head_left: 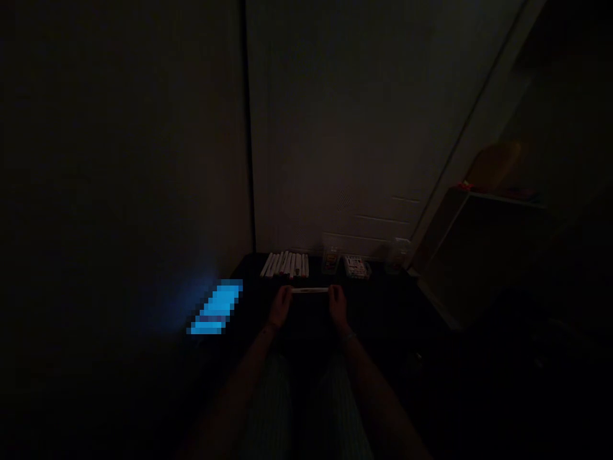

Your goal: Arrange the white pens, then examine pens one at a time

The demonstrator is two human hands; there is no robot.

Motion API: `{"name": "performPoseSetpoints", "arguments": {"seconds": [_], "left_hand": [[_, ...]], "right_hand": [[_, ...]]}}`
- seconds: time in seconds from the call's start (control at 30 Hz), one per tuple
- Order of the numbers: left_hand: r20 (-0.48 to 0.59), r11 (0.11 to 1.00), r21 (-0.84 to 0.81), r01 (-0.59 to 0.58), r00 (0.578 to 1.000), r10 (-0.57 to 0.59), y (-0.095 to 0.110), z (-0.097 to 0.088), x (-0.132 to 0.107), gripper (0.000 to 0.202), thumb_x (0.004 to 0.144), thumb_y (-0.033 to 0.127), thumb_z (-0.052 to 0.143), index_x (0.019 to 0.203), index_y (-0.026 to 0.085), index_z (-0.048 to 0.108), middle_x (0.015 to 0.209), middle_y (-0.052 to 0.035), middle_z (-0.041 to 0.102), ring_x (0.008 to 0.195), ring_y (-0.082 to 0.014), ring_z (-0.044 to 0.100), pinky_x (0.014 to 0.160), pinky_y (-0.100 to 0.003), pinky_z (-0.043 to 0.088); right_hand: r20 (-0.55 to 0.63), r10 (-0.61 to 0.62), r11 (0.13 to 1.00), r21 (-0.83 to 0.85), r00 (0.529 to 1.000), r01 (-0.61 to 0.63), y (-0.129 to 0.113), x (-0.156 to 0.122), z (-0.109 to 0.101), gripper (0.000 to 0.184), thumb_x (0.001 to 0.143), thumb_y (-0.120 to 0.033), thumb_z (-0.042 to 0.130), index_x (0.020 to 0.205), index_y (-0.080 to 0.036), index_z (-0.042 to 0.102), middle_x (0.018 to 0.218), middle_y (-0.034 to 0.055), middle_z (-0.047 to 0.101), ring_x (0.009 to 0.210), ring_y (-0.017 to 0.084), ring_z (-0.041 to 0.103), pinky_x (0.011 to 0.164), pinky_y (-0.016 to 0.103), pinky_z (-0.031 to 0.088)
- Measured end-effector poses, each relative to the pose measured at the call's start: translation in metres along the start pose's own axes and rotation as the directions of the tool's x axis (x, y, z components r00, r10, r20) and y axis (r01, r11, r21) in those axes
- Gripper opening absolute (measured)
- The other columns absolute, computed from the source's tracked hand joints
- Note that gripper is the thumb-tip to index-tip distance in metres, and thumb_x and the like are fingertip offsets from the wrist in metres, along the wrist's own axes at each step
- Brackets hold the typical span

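One white strip (310,291) in work, row of white sticks (286,264) behind it.
Left hand (281,306) and right hand (338,308) pinch its opposite ends over the desk (306,322); contact unclear, too dark. Probably mid-piece; can't tell if the row is done or pending.

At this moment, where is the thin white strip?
In the head view, the thin white strip is low and near centre, held between the left hand and the right hand, nearer the wearer than the row of white sticks.
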State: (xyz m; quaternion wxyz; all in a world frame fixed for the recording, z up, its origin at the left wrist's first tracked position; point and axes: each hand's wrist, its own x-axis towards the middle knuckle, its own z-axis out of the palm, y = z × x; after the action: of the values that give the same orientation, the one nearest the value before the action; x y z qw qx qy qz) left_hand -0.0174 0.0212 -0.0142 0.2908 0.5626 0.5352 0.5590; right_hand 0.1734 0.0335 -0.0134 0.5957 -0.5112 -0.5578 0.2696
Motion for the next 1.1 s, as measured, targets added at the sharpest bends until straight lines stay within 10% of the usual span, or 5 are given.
{"name": "performPoseSetpoints", "arguments": {"seconds": [1.1], "left_hand": [[-0.073,0.999,0.032,-0.011,0.997,0.013,0.005,-0.003,-0.002,0.033,0.077,0.042,0.045,0.100,0.020,0.054,0.077,-0.0015,0.060,0.074,-0.0149,0.057,0.071,-0.027,0.042]], "right_hand": [[0.027,0.032,0.998,0.053,0.999,-0.034,-0.016,-0.005,-0.005,0.028,0.080,-0.041,0.042,0.090,-0.019,0.056,0.083,0.0018,0.060,0.076,0.015,0.054,0.070,0.024,0.039]]}}
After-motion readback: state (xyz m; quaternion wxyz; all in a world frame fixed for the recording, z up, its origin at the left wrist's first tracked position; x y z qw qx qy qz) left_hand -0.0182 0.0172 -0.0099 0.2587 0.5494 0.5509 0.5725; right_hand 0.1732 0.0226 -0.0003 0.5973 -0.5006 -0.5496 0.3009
